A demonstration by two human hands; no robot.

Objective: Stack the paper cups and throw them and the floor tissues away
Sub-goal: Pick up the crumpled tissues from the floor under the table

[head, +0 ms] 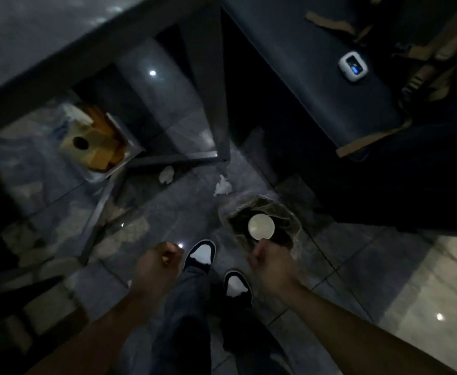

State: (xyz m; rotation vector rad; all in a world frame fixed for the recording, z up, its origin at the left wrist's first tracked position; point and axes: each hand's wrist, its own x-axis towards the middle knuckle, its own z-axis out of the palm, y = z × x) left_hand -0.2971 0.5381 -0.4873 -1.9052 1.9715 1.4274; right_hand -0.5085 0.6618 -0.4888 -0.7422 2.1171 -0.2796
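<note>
The paper cups (261, 227) are showing as one pale round rim just right of centre, sitting right over the open mouth of the bag-lined trash bin (262, 212) on the floor. The right hand (272, 262) is hovering just below that rim, fingers curled into a loose fist; can't tell if they're actually touching the cup or have let go, it's too dark and blurry there. The left hand (155, 266) is hanging lower centre-left, fingers also curled in, and honestly can't tell if there's anything pinched in them.

Two crumpled tissues are lying on the tiled floor above the bin: one tissue (223, 185) just above its upper-left edge, the other tissue (166, 174) a bit further left, near the foot of a dark metal table leg (211, 104).

Between the two hands, a pair of black-and-white sneakers (200, 254) is standing on the tiles. Upper left, a yellowish box in a clear plastic bag (94, 139) is resting on the floor. Upper right, a small white device with a blue light (353, 66) is lying on a dark surface (316, 63).
</note>
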